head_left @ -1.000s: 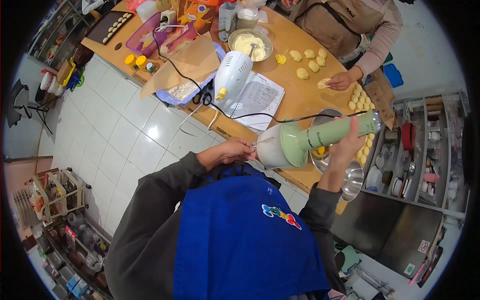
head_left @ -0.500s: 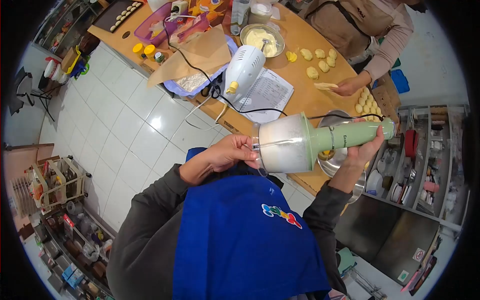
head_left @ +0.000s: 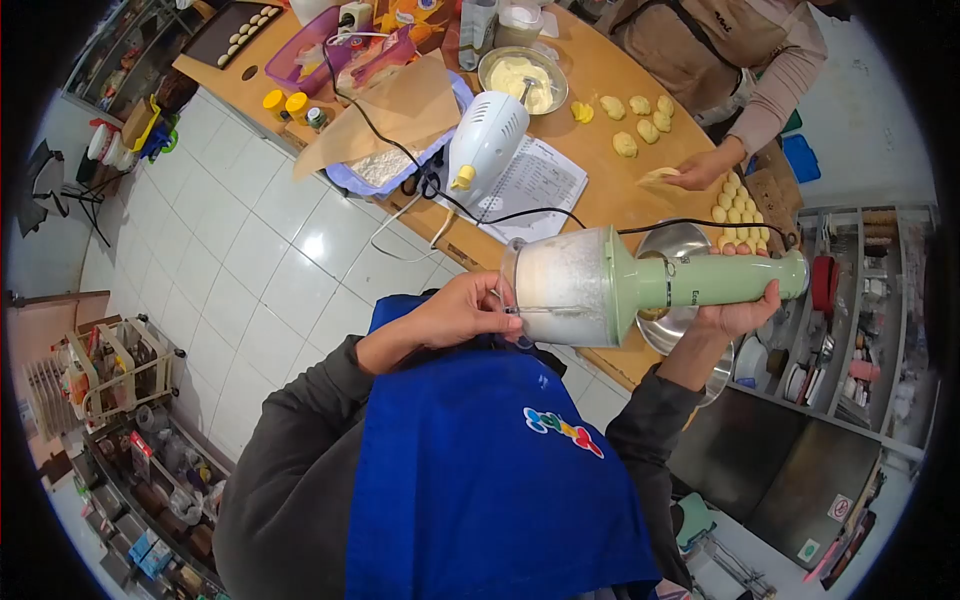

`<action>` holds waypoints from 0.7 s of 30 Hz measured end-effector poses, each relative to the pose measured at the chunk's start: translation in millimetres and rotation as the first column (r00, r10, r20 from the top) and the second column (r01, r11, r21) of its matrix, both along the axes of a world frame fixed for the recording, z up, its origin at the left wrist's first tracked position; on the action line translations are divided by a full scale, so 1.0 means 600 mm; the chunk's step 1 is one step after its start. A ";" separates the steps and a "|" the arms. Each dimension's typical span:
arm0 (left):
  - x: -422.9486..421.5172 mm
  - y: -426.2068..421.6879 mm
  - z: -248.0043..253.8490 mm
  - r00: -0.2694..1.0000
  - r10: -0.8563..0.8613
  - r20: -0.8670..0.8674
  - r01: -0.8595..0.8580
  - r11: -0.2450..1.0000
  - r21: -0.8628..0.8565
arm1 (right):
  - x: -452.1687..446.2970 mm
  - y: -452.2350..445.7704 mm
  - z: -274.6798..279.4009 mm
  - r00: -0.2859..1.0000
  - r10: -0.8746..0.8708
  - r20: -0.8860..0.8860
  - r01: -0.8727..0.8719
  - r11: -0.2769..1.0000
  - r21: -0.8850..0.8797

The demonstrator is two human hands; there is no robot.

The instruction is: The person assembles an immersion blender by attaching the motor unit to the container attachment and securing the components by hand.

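Item: green-handled chopper (head_left: 705, 279), with a clear cup (head_left: 565, 288) at its left end. Location: right of the frame's centre, clear of the apron, at the near edge of the worktop (head_left: 608, 195). Position: lengthwise across the frame, cup to the left, handle to the right. Contents: white matter clouding the cup wall; texture cannot be told.

Risks, as judged: the cup could part from the green collar if the two grips pull or twist against each other, letting the white contents out. A slip at the cup end would drop that side. The black cord (head_left: 540, 210), running across the notebook (head_left: 553, 180) and past the white mixer (head_left: 485, 140), could snag if drawn tight. The steel bowl (head_left: 672, 240), just behind the handle, could be knocked by a low swing.

Hands, two, both engaged. Left hand (head_left: 460, 310): partly closed on the far-left end of the cup, thumb along the near side, other fingers partly hidden. Right hand (head_left: 735, 316): curled round the handle from beneath, fingertips showing beyond its upper edge; firmness cannot be told.

Adjacent, upper right: a co-worker's hand (head_left: 703, 170) with a flat dough piece (head_left: 657, 177); small dough balls (head_left: 738, 210) in rows, right.
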State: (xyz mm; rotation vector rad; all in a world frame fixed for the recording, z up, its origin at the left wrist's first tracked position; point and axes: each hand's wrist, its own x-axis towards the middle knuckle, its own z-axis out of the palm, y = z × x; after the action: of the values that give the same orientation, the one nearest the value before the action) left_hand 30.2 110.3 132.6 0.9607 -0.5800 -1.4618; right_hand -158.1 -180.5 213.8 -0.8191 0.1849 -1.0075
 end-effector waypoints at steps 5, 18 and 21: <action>-0.008 -0.006 -0.025 0.994 0.039 -0.102 -0.036 0.999 0.031 | 0.005 0.010 0.013 0.997 0.071 0.021 -0.067 0.983 -0.173; -0.030 -0.126 -0.055 0.995 -0.014 -0.094 0.030 0.984 0.173 | 0.046 0.107 0.090 0.926 -0.357 -0.123 0.204 0.746 -0.634; -0.048 -0.101 -0.024 0.959 -0.170 -0.227 0.230 0.934 0.274 | 0.050 0.157 0.104 0.932 -0.332 -0.148 0.100 0.625 -0.774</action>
State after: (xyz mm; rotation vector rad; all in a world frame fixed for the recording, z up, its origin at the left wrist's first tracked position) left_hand 1.2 49.4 118.1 0.9914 -0.3201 -1.8445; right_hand -127.8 -86.4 276.4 -1.7660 0.0950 -1.2102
